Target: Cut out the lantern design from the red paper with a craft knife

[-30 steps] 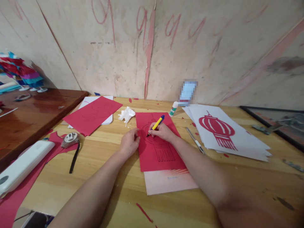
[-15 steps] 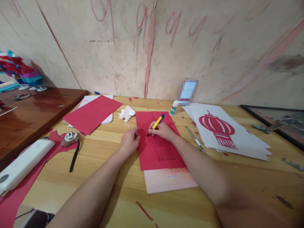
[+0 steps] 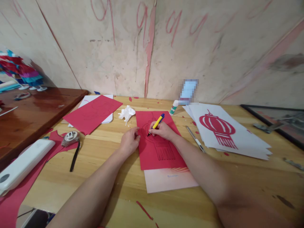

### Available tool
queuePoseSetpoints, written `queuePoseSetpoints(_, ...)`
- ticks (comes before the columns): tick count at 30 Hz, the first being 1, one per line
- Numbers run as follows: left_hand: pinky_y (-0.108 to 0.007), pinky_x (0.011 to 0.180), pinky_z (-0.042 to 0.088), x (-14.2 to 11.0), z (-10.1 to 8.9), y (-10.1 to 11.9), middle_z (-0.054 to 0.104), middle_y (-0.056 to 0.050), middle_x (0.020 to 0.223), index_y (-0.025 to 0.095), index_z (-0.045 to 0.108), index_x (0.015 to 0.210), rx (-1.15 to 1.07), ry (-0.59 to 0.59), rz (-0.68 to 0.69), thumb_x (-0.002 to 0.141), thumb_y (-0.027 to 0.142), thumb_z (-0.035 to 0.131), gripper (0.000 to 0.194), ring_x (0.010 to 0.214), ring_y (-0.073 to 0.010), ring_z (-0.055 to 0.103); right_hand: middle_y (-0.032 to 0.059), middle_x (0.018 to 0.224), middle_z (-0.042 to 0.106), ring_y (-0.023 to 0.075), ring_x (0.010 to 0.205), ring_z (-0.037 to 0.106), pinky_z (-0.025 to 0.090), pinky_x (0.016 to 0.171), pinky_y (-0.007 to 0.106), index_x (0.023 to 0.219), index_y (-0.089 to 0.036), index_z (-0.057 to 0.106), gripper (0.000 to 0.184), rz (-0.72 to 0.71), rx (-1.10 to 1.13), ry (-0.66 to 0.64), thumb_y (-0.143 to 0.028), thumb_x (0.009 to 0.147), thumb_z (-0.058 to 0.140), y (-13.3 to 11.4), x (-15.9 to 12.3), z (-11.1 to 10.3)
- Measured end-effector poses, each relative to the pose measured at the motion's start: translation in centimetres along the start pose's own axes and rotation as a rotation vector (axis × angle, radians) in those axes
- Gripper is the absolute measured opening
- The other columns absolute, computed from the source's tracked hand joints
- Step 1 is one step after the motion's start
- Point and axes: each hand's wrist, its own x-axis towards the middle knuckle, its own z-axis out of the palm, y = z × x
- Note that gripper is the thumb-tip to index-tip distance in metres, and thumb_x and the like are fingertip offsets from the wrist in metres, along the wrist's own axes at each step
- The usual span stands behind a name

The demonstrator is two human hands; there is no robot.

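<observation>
Change: almost nothing has shifted in the last second; both hands sit where they were, and only the view has nudged slightly.
Red sheet: the red sheet [image 3: 158,148] lies flat mid-table on a pale backing sheet [image 3: 169,180] that sticks out at the near edge.
Right hand: the right hand [image 3: 162,130] has its fingers curled tight round a yellow and blue knife [image 3: 156,123], the tip down on the left side of the lantern outline.
Left hand: the left hand [image 3: 129,141] holds nothing; its loosely bent fingers press the sheet's left edge.
Progress: the lantern drawing looks whole, with tassel lines below; I judge that the work is at the upper body, and how much is already cut I cannot tell.
Room: bare wood lies to the left and near side of the sheet.
Right side: a slim tool [image 3: 195,139] and a stack of white sheets [image 3: 237,139] with a finished red lantern lie close by.
Behind: crumpled tissue [image 3: 127,113] and a glue bottle [image 3: 174,107] sit near the wall.
Far left: a second red sheet [image 3: 92,114], a tape measure [image 3: 70,137] and a white device [image 3: 22,164] lie well apart.
</observation>
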Motion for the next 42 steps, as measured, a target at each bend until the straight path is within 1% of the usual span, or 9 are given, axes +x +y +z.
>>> queuePoseSetpoints(4, -0.029, 0.075, 0.051, 0.00, 0.11, -0.18, 0.069, -0.004, 0.087, 0.016, 0.065, 0.118, 0.000, -0.003, 0.008, 0.080, 0.009, 0.057, 0.039, 0.076, -0.0179, 0.064, -0.0039, 0.053, 0.057, 0.0109, 0.050, 0.051, 0.044, 0.055, 0.025, 0.069, -0.020, 0.056, 0.029, -0.003, -0.004, -0.006, -0.043, 0.066, 0.073, -0.06, -0.01, 0.03)
queuePoseSetpoints(10, -0.029, 0.076, 0.051, 0.05, 0.15, -0.30, 0.070, -0.005, 0.087, 0.016, 0.065, 0.119, -0.004, -0.003, 0.007, 0.080, 0.010, 0.057, 0.039, 0.077, -0.0182, 0.065, -0.0037, 0.054, 0.057, 0.0110, 0.051, 0.052, 0.045, 0.056, 0.026, 0.071, -0.020, 0.056, 0.029, 0.002, -0.011, 0.000, -0.043, 0.066, 0.073, -0.06, 0.01, 0.04)
queuePoseSetpoints(17, -0.029, 0.076, 0.051, 0.01, 0.13, -0.25, 0.069, -0.005, 0.087, 0.015, 0.064, 0.120, -0.008, -0.005, 0.006, 0.081, 0.010, 0.057, 0.040, 0.076, -0.0179, 0.064, -0.0042, 0.053, 0.058, 0.0106, 0.049, 0.052, 0.044, 0.054, 0.025, 0.070, -0.020, 0.056, 0.028, 0.008, 0.000, -0.022, -0.041, 0.066, 0.074, 0.05, 0.03, -0.10)
queuePoseSetpoints(25, -0.029, 0.076, 0.051, -0.07, 0.02, -0.14, 0.069, -0.004, 0.086, 0.016, 0.064, 0.119, -0.010, 0.001, 0.005, 0.081, 0.010, 0.057, 0.040, 0.076, -0.0178, 0.065, -0.0039, 0.053, 0.058, 0.0108, 0.050, 0.052, 0.045, 0.055, 0.025, 0.069, -0.020, 0.057, 0.026, 0.006, 0.010, -0.009, -0.039, 0.066, 0.075, -0.25, -0.06, 0.01)
queuePoseSetpoints(34, -0.030, 0.077, 0.051, -0.11, -0.06, 0.02, 0.069, -0.005, 0.088, 0.014, 0.064, 0.120, -0.004, -0.001, -0.003, 0.081, 0.009, 0.057, 0.041, 0.077, -0.0185, 0.065, -0.0045, 0.051, 0.056, 0.0102, 0.048, 0.050, 0.043, 0.053, 0.024, 0.068, -0.019, 0.056, 0.026, 0.001, 0.015, -0.028, -0.038, 0.065, 0.073, 0.02, 0.02, -0.06)
queuePoseSetpoints(42, -0.030, 0.077, 0.051, -0.08, -0.04, -0.06, 0.070, -0.005, 0.087, 0.015, 0.064, 0.119, 0.005, -0.003, 0.001, 0.081, 0.010, 0.057, 0.040, 0.077, -0.0188, 0.065, -0.0045, 0.050, 0.056, 0.0104, 0.048, 0.050, 0.042, 0.053, 0.025, 0.067, -0.020, 0.056, 0.027, 0.000, 0.022, -0.006, -0.040, 0.063, 0.074, -0.29, -0.08, 0.08)
